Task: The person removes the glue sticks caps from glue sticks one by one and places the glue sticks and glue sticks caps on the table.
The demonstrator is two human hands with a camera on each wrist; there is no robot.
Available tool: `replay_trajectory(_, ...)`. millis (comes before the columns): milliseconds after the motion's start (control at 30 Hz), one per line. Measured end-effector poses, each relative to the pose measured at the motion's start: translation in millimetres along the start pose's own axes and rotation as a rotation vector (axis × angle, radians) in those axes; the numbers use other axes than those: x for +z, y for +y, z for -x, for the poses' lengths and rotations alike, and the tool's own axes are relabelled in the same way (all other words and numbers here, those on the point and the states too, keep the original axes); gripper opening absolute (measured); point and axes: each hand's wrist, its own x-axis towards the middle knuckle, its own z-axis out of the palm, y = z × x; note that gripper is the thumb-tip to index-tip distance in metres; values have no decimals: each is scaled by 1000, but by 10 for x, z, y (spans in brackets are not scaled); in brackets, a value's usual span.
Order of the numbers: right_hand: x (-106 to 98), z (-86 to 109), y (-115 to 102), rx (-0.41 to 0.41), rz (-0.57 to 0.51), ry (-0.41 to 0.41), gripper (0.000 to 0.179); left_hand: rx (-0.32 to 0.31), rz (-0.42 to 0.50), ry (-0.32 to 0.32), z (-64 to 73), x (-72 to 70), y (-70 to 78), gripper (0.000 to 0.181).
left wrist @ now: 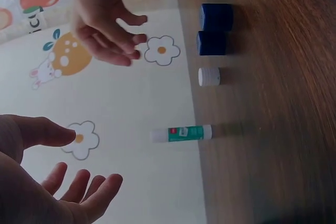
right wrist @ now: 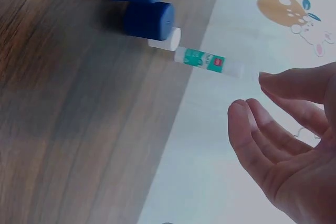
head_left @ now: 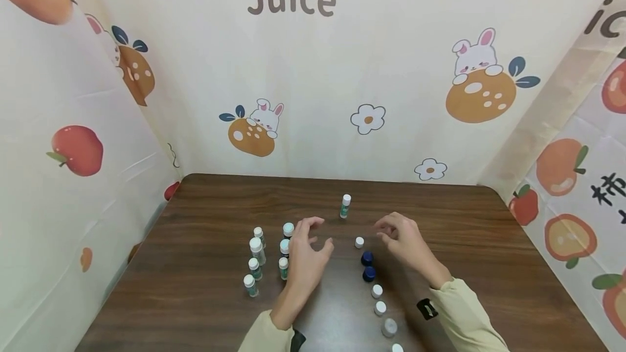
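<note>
A glue stick (head_left: pixel 345 207) with a green label and white cap stands upright near the table's back edge. My left hand (head_left: pixel 307 259) is raised beside the small white-capped bottles, thumb and fingers apart and nothing between them; it partly covers the nearer group. To the right, my right hand (head_left: pixel 406 240) hovers by a small white cap (head_left: pixel 359 242), its fingers loosely bent around empty air. Two dark blue caps (head_left: pixel 369 274) follow that white one in a line toward me. In the right wrist view the glue stick (right wrist: pixel 205 60) appears beyond the thumb and fingertips.
Two rows of small bottles (head_left: pixel 256 250) with white or pale lids stand at the left of the brown table (head_left: pixel 195 221). More white caps (head_left: pixel 380 308) and a greyish cap (head_left: pixel 389 327) continue the right-hand line. A printed curtain (head_left: pixel 313 69) rises behind the table and at both sides.
</note>
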Motion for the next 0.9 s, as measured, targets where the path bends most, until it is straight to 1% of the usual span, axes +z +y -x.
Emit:
replay_trajectory(200,-86,-2,-74,-33,30,73,19,34,1,16,-118,164,-94,33)
replay_trajectory(267,-109,-14,-97,-54,40,95,21,23,-7,22,-162,228,-132,32)
replay_trajectory(400,-151,-48,-137,-82,57,118,24,-28,-12,11,-249,353,-212,32)
replay_trajectory(533,-193,-86,-161,-78,68,116,26,-71,-12,-1,-330,461,-260,33)
replay_trajectory(733,-217,-168,-138,-63,49,92,25,-103,-22,17,-466,611,-331,32)
replay_trajectory(900,-203,-263,-98,-53,39,71,24,-111,-16,37,-569,739,-419,33)
